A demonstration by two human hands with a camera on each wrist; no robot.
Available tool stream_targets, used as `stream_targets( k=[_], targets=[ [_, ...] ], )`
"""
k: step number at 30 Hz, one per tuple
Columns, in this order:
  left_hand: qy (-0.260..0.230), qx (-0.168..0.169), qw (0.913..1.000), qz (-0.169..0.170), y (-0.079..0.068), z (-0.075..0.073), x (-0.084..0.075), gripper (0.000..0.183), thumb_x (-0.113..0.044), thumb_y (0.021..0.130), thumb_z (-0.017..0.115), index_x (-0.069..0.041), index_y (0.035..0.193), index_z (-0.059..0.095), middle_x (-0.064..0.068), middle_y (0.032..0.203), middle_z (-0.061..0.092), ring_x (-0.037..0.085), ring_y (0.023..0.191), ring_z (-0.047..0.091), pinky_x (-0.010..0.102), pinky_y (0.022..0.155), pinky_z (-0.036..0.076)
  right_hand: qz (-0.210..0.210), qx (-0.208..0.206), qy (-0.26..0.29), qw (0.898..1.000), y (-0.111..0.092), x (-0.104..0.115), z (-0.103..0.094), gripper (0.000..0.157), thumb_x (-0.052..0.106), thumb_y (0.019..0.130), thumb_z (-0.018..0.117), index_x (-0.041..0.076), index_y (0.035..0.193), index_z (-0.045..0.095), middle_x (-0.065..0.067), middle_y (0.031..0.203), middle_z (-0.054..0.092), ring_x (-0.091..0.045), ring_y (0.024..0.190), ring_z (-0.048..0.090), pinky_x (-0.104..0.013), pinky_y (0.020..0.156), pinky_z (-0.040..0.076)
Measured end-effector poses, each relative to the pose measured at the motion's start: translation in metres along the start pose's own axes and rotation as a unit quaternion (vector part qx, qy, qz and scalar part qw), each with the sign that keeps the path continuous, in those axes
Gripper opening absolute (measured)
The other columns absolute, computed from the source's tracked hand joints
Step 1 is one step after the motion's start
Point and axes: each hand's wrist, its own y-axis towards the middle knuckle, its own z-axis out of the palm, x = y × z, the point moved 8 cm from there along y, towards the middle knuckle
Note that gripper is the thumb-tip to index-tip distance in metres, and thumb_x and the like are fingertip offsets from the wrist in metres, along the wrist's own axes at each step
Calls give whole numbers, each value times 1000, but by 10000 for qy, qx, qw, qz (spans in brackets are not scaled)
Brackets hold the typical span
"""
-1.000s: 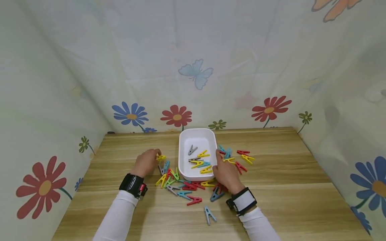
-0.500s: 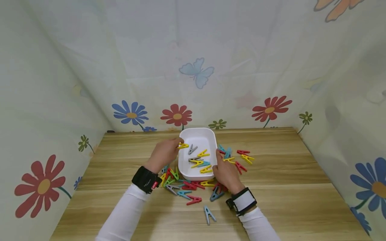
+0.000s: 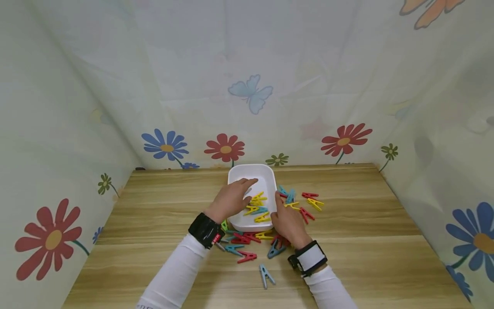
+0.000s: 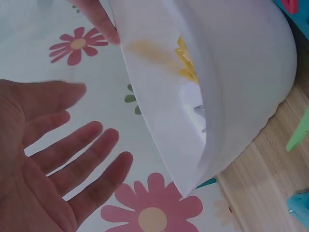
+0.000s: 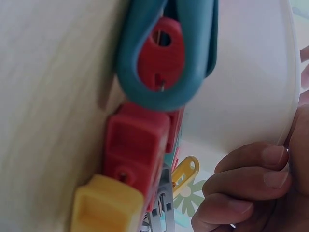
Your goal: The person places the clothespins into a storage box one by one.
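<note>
A white plastic tray [image 3: 262,172] holds several clothespins, among them yellow ones [image 3: 262,218] and a light blue one. My left hand [image 3: 230,199] is over its left side, fingers spread and holding nothing; the left wrist view shows the bare palm. Part of the tray's inside is hidden behind this hand. At the near right side, my right hand [image 3: 290,221] grips the tray's rim, with the other fingers curled against the outer wall in the right wrist view. Close to that hand lie a dark blue clothespin [image 5: 193,72] and a red one [image 5: 135,130].
Loose clothespins lie on the wooden table [image 3: 366,240] around the tray. Red ones [image 3: 247,257] are in front, beside a pale blue one [image 3: 266,276] nearer me. More red, yellow and blue ones are to the right. A flowered curtain [image 3: 185,103] encloses the table.
My left hand carried a yellow clothespin from the left pile rightward over the tray and let go of it; the fingers are now spread. My right hand has stayed at the rim.
</note>
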Motion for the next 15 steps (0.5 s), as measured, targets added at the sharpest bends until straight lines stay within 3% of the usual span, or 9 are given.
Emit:
stream_targets(
  k=[8, 15],
  targets=[
    [-104, 376, 9992, -82, -8, 5, 3, 69, -46, 82, 64, -22, 141, 37, 4, 139, 42, 20, 123, 39, 42, 94, 40, -108, -85, -107, 9998, 0, 2, -1, 64, 19, 89, 51, 6, 145, 24, -1, 48, 43, -16, 37, 39, -33, 37, 31],
    [-178, 314, 9989, -309, -19, -11, 11, 73, -47, 80, 66, -23, 142, 35, 6, 145, 34, 24, 128, 33, 49, 94, 38, -30, -41, -40, 10000, 1, 0, 2, 64, 20, 89, 50, 7, 145, 23, 0, 47, 42, -17, 37, 39, -32, 37, 30]
  ],
)
